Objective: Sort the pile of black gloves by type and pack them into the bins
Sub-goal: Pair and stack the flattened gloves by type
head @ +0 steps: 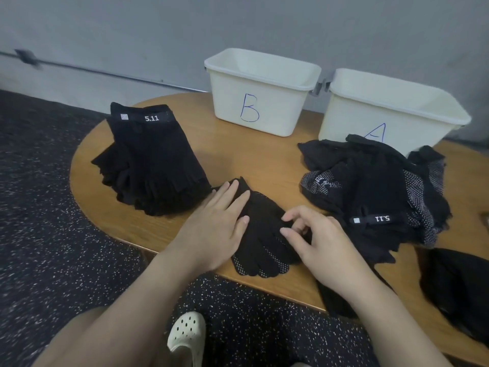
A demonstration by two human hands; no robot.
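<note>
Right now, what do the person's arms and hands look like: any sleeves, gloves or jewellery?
Both forearms are bare as far as the frame shows, with no sleeves in view. The left hand and right hand wear no gloves, and no rings, watch or bracelets show. The nails are short and unpainted.

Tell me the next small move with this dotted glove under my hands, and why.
Probably smooth it flat: the left hand presses the dotted glove while the right hand pinches its edge, and the stack beside it lies neat.
</note>
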